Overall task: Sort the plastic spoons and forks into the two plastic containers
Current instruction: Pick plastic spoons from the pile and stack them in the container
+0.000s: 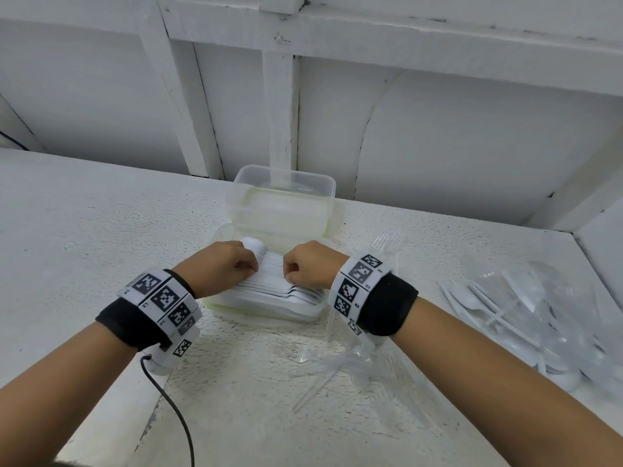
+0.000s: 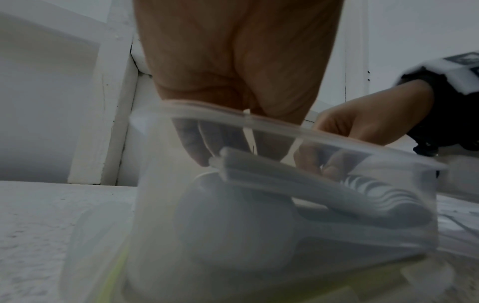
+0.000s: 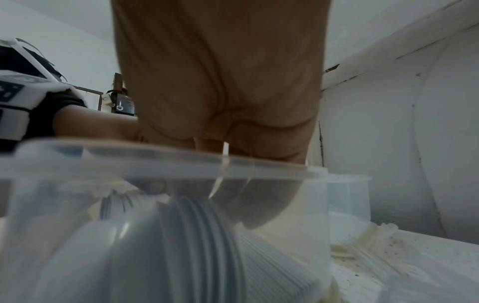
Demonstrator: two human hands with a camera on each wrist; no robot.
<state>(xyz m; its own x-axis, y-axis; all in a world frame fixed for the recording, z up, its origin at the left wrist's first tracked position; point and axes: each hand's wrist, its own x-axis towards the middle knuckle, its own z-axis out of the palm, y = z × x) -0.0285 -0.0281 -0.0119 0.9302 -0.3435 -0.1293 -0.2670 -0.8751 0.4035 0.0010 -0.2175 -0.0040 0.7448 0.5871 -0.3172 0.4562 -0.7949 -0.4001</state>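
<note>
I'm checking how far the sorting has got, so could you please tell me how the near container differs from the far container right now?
The near container holds a nested stack of white spoons; the far container shows no cutlery inside. The left hand and right hand are both curled on the stack in the near one; nobody touches the far one. The far one sits against the wall, the near one in front of it. Both are clear plastic and stand open.

Overhead head view, 2 low wrist close-ups
</note>
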